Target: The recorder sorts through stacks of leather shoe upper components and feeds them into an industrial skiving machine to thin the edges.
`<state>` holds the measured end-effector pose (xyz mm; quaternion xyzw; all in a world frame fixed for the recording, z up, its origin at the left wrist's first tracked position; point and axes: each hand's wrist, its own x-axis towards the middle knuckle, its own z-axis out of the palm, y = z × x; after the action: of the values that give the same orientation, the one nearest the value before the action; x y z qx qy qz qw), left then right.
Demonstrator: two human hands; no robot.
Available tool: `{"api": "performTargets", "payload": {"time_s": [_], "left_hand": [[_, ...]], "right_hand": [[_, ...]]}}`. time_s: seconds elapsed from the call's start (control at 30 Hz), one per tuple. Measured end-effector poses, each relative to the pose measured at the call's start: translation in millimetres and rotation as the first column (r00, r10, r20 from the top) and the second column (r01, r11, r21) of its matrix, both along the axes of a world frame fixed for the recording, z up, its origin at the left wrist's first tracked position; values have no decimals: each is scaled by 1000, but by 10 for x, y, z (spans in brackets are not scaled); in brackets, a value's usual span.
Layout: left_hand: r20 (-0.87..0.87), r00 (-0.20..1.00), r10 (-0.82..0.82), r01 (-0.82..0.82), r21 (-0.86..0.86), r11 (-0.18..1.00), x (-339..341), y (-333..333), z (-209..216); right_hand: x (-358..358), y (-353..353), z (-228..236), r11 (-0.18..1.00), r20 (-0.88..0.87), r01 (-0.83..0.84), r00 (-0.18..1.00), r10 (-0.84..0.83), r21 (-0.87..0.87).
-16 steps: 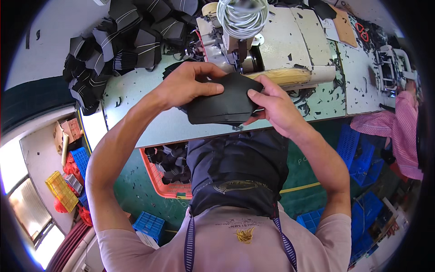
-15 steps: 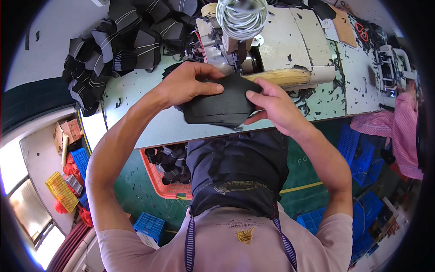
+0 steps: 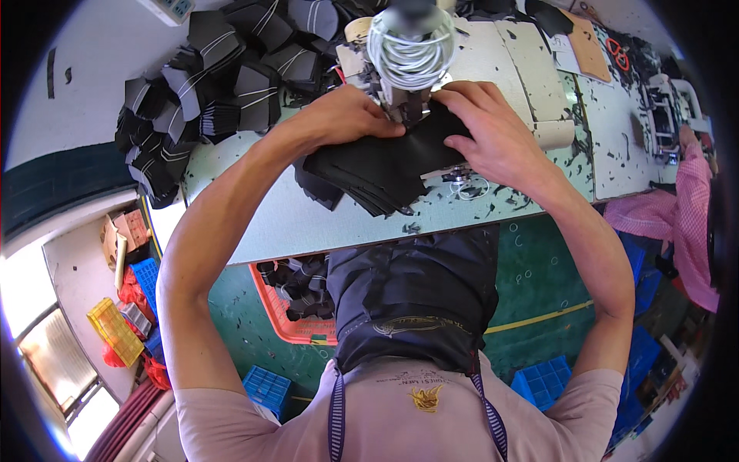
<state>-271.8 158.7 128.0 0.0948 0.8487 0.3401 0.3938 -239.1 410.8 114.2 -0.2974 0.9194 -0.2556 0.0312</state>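
I see a long, pale green surface [image 3: 289, 223]. On it stands a cream sewing machine [image 3: 493, 65]. To the left of this machine, many dark bundles [image 3: 256, 94] with light bands lie piled together. Small black scraps [image 3: 412, 229] are scattered around, and at the back right lie a brown board [image 3: 589, 50] and a red-handled tool [image 3: 618, 54].

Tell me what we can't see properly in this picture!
All in the head view:
- Machine: partly hidden by the white cable coil.
- Left hand: some fingertips hidden behind the hand itself.
- Orange basket: far part hidden under the table.
- Neighbour's pink sleeve: wearer's body cut off by the dark right rim.
- Dark scraps: too small to tell apart.
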Motion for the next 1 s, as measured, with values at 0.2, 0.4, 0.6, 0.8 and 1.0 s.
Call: {"api": "performTargets", "payload": {"time_s": [0.2, 0.4, 0.6, 0.8, 1.0], "left_hand": [[204, 971, 121, -169, 237, 957, 250, -233, -102], [198, 941, 274, -280, 3, 960, 176, -276, -120], [76, 997, 10, -11, 16, 1000, -28, -24, -30], [160, 979, 124, -142, 106, 984, 194, -258, -118], [-13, 995, 94, -95, -18, 995, 49, -105, -109]], "right_hand": [[-61, 139, -5, 998, 169, 23, 985, -33, 65], [-167, 311, 245, 997, 421, -37, 907, 3, 71], [-75, 87, 71, 986, 83, -167, 982, 168, -24], [-92, 141, 145, 993, 278, 47, 958, -75, 108], [-213, 219, 154, 982, 308, -181, 933, 188, -54]]}}
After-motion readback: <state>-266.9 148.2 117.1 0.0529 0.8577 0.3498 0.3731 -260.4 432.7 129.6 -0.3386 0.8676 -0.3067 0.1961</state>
